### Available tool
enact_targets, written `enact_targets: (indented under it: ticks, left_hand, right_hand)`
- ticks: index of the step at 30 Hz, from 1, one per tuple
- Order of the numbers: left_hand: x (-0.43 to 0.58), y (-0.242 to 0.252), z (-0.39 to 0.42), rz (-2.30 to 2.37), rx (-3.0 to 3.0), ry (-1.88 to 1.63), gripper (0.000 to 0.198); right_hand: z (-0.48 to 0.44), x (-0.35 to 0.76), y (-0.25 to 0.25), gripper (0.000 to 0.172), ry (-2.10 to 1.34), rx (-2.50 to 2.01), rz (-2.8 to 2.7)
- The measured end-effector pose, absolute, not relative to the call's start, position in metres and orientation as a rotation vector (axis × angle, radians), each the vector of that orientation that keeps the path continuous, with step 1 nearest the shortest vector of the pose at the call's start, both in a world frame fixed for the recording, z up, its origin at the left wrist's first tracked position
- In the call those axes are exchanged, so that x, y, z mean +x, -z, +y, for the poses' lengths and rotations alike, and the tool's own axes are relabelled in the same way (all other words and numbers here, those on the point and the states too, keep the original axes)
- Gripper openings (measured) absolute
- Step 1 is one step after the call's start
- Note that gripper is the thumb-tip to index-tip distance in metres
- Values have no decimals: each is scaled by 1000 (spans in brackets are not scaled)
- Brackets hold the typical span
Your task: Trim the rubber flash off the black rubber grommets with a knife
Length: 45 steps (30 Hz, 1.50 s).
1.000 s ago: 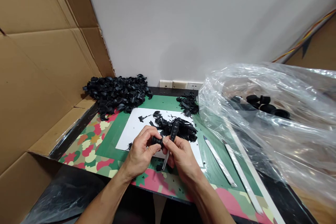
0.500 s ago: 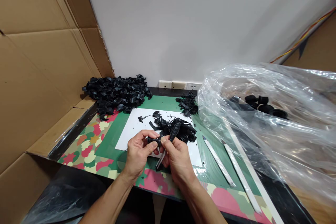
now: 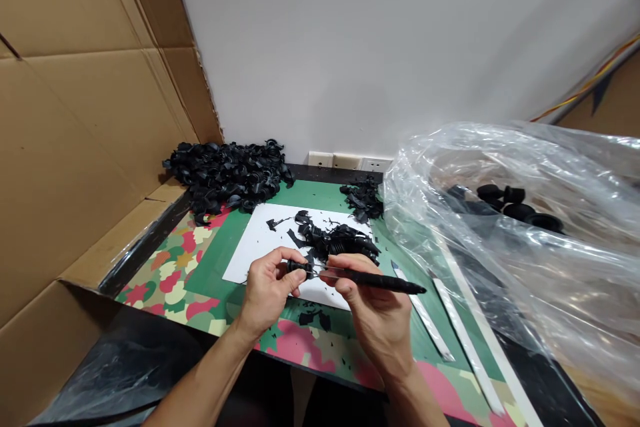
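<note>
A small black ribbed rubber part (image 3: 301,269) is pinched between the thumb and fingers of my left hand (image 3: 270,287), over the near part of the white sheet (image 3: 240,260). My right hand (image 3: 377,307) is closed round black-handled tweezers (image 3: 380,280), lying nearly level. Their thin metal tips point left and reach the right end of the rubber part; whether they are inside it I cannot tell. Just beyond my hands is a heap of black rubber pieces and scraps (image 3: 345,240) on the sheet.
A large pile of black rubber pieces (image 3: 230,177) sits at the back left by a cardboard wall (image 3: 100,113). A smaller scrap pile (image 3: 364,199) lies behind. Two pale strip-like tools (image 3: 467,343) lie at right, beside a clear plastic bag (image 3: 500,253) with black rubber parts (image 3: 520,210).
The tweezers have swung round in my right hand: their metal tips pointed down toward me and now face the rubber part. My right hand has shifted right; my left keeps its pinch.
</note>
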<state>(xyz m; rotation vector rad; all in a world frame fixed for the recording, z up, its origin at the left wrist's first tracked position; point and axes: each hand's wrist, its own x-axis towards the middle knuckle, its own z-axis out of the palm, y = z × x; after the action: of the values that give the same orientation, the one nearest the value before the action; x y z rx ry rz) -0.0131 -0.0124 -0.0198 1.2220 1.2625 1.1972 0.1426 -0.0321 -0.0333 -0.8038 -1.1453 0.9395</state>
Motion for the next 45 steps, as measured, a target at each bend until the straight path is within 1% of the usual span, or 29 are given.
enact_targets:
  ticks: [8, 17, 20, 23, 26, 28, 30, 31, 32, 36, 38, 40, 42, 45]
  left_hand:
    - [-15, 21, -13, 1274, 1275, -1168, 13]
    - [-15, 21, -15, 1250, 1375, -1209, 11]
    - [-15, 21, -15, 1220, 1443, -1242, 11]
    - [-13, 19, -18, 1241, 1446, -1226, 9]
    - [-9, 17, -24, 1276, 1359, -1142, 7]
    - [-8, 17, -28, 1279, 1271, -1092, 10]
    - [-8, 17, -29, 1283, 1200, -1093, 14]
    - [-9, 18, -28, 1285, 1182, -1106, 18]
    - [-10, 18, -28, 1287, 1174, -1117, 20]
    - [-15, 19, -23, 1283, 1168, -1128, 23]
    - [-16, 19, -22, 1275, 1169, -1149, 22]
    - [-16, 18, -22, 1253, 1182, -1176, 21]
    - [-16, 18, -22, 1223, 1197, -1196, 20]
    - [-15, 18, -23, 1176, 1191, -1201, 19]
  right_hand:
    - [-28, 140, 38, 7, -798, -824, -1283]
    - [-23, 142, 31, 12, -828, -901, -1282]
    - [-24, 141, 28, 11, -841, -898, -1308]
    - [-26, 140, 24, 8, -658, -836, -1422]
    - [-24, 146, 20, 10, -278, -842, -1546]
    - [-19, 154, 20, 10, -3, -947, -1465]
    - [-16, 161, 21, 5, 42, -1052, -1401]
    - [-15, 163, 22, 2, -26, -1072, -1370]
    - [-15, 163, 24, 4, -139, -1080, -1325]
    - [-22, 155, 28, 23, -737, -1145, -1112]
    - [-24, 148, 28, 32, -1034, -1178, -1106]
    - [-24, 141, 27, 36, -1275, -1169, -1137]
    - [-23, 135, 25, 37, -1420, -1152, -1155]
    - [-23, 128, 21, 33, -1486, -1144, -1145]
